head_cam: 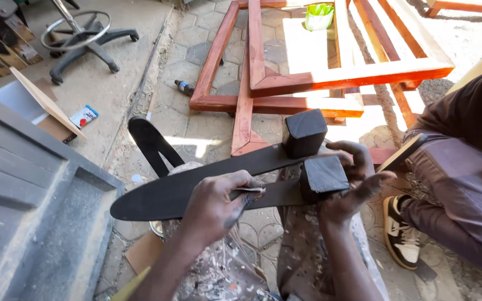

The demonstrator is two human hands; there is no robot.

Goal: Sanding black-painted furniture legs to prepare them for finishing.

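A long black-painted wooden piece (163, 192) with two curved blades and two square block ends (305, 132) lies across my lap. My left hand (214, 206) presses a small folded scrap of sandpaper (250, 191) onto the lower blade near the middle. My right hand (352, 184) grips the nearer block end (323, 175) from the right side, fingers wrapped around it. Both hands are smeared with dark dust.
A second person (464, 184) in purple trousers and a white-and-brown shoe sits at the right. Red-brown wooden frames (285, 89) lie on the paving ahead, with a green bag (319, 17) among them. A grey panel (29, 206) stands at left, an office-chair base (82, 39) beyond.
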